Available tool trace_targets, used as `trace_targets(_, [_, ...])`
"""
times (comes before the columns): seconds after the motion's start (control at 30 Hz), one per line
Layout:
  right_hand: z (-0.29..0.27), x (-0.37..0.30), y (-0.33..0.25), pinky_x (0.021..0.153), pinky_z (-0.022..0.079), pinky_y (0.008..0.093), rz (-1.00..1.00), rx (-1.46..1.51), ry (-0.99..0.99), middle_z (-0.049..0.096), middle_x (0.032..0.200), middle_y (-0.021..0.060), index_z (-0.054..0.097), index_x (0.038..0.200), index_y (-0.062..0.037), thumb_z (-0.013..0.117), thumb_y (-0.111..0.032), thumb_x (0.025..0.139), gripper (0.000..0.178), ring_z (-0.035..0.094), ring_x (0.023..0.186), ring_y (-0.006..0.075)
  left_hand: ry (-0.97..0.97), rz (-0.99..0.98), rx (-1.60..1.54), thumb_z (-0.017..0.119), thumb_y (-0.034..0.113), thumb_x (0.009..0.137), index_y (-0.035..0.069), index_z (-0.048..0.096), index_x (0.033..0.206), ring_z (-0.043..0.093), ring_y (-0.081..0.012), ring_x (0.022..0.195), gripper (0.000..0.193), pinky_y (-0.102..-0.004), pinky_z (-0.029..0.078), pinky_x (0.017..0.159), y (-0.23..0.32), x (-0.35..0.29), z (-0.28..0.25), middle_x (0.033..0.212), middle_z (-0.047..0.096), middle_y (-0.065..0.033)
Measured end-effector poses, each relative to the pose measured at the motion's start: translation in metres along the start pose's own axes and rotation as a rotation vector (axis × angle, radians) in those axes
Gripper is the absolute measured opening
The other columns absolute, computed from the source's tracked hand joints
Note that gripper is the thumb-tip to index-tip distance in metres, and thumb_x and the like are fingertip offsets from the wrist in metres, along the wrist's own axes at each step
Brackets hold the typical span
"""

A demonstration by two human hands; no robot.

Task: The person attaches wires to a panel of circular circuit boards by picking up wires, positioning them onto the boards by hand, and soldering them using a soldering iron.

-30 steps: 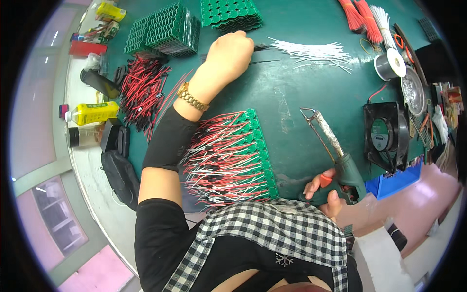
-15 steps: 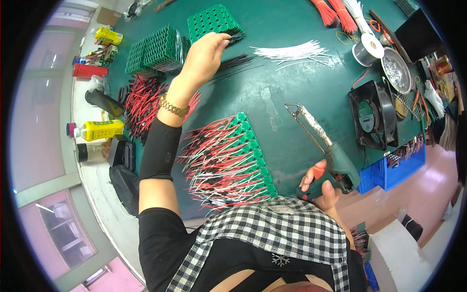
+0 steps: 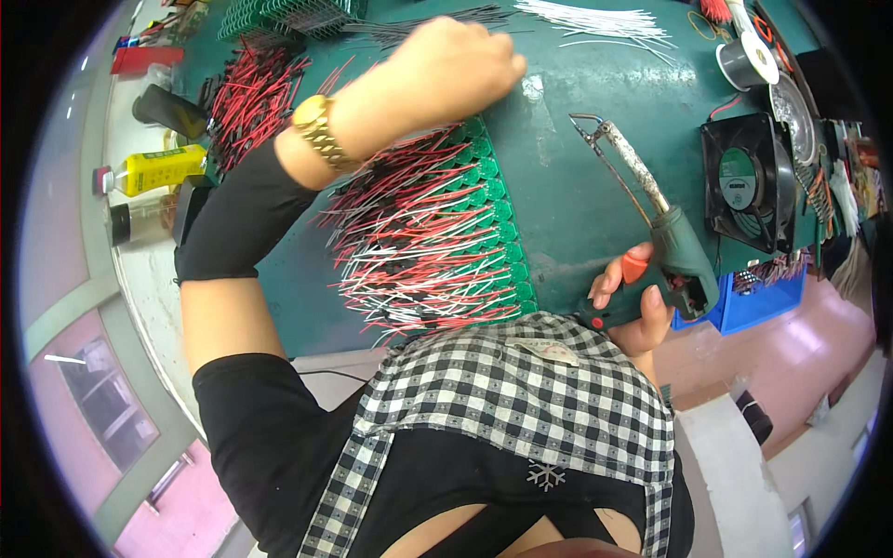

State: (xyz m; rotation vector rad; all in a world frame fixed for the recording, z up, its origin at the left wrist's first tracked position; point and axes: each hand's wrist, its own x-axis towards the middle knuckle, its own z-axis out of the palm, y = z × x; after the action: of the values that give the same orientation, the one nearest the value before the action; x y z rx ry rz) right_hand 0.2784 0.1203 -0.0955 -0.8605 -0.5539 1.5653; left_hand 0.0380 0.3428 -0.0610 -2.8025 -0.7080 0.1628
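Observation:
My left hand (image 3: 445,76) has its fingers curled together above the far end of a panel of round green circuit boards (image 3: 513,265); the fingertips are turned away, so what they hold is hidden. Red, white and black wires (image 3: 409,270) fan out leftward from the panel in a dense row. My right hand (image 3: 648,321), an orange cover on one finger, grips a green pistol-shaped soldering gun (image 3: 684,260). Its metal tip points up and away over the bare mat, right of the panel.
Black wires (image 3: 391,33) and white wires (image 3: 605,23) lie at the far side. Red and black wires (image 3: 251,93) are heaped on the left, near stacked green panels (image 3: 279,17). A black fan (image 3: 749,181), a solder spool (image 3: 747,61) and a metal bowl (image 3: 791,121) stand right.
My left hand has come back from the far black wires toward the wired panel. The view has shifted, so the bench sits higher in it. My right hand keeps holding the soldering gun.

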Motion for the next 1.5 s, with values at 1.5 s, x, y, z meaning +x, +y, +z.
trace_targets(1.5, [0.05,0.008,0.02,0.062,0.048,0.0305,0.269,-0.523,-0.016,0.056,0.084,0.0112,0.047,0.119,-0.0021,0.072,-0.033,0.075,0.059,0.057,0.07,0.0188,0.49,-0.824,-0.98,0.067,-0.001,0.073,0.001,0.065,0.081,0.039,-0.0033,0.052,0.009,-0.0199,0.032,0.045,0.066,-0.108,0.015,0.074,0.055,0.0003])
